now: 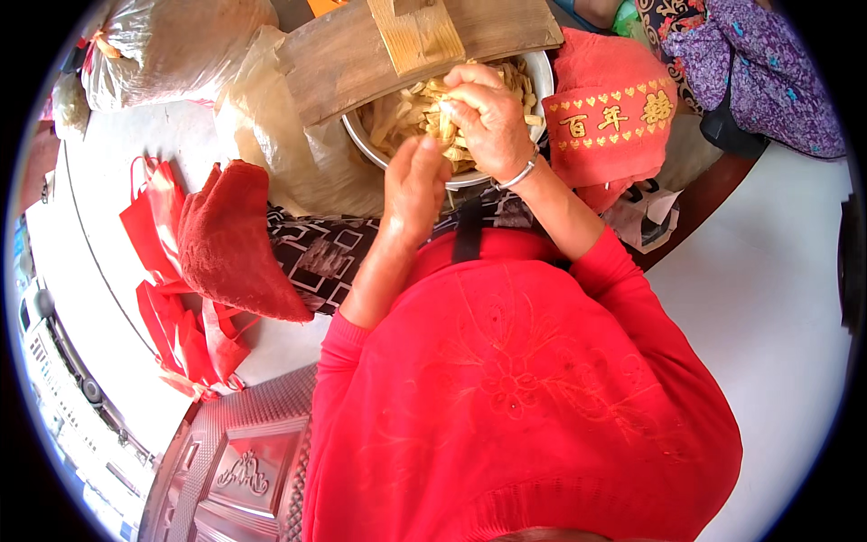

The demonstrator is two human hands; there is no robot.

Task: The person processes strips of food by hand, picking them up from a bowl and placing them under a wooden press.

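Over a metal basin on my lap, my two hands are close together. The basin holds many pale yellow strips, which look like dried plant pieces. My right hand, with a silver bangle at its wrist, has its fingers curled around a yellow strip. Just below and to the left, my left hand has its thumb tip by the lower end of that strip. Whether its blurred fingers grip anything is hidden. A wooden board with a crosspiece covers the basin's far side.
Left of the basin lies a clear plastic sheet, with a filled plastic bag beyond. A dark red cloth and red bags are at left. A red towel covers my right knee. Another person's purple patterned clothing is at upper right.
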